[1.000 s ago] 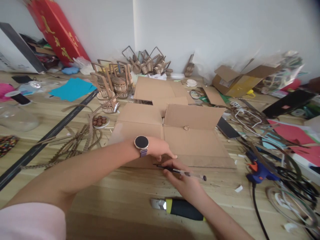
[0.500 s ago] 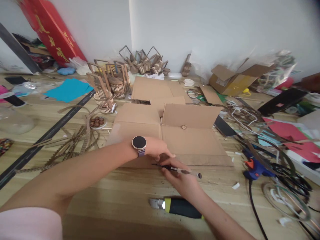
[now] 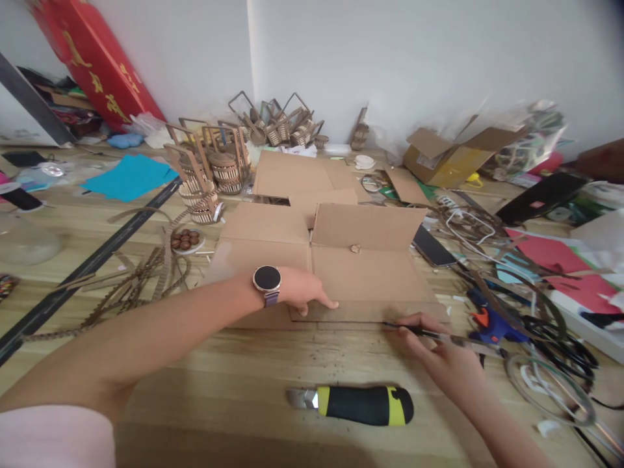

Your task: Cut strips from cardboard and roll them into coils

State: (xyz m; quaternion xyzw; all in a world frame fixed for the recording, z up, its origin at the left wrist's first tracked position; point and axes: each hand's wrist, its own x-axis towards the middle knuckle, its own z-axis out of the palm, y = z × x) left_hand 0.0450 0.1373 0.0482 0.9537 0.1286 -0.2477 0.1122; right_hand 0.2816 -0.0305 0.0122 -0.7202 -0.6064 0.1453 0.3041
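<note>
My left hand (image 3: pixel 302 289), a watch (image 3: pixel 267 279) on its wrist, presses on the unfolded cardboard box (image 3: pixel 370 276). Its index finger stretches out onto a darker cardboard band (image 3: pixel 370 312) along the front edge; the other fingers are partly hidden. Farther right, my right hand (image 3: pixel 441 354) is closed round a slim pen (image 3: pixel 424 333) with a dark tip. That tip is at the cardboard's front edge, near the band's right part. A black and yellow utility knife (image 3: pixel 361 404) lies on the table in front of the cardboard, its blade pointing left.
A blue glue gun (image 3: pixel 494 322) and coiled cables lie to the right, near a phone (image 3: pixel 433 246). On the left are woven strips (image 3: pixel 131 286), a dish of brown beads (image 3: pixel 186 240) and small bamboo baskets (image 3: pixel 224 170). An open carton (image 3: pixel 453 156) stands at the back right.
My right hand has slid right along the cardboard's front edge with the pen, away from my left hand, uncovering the knife's handle. The left hand has stayed pressed on the cardboard.
</note>
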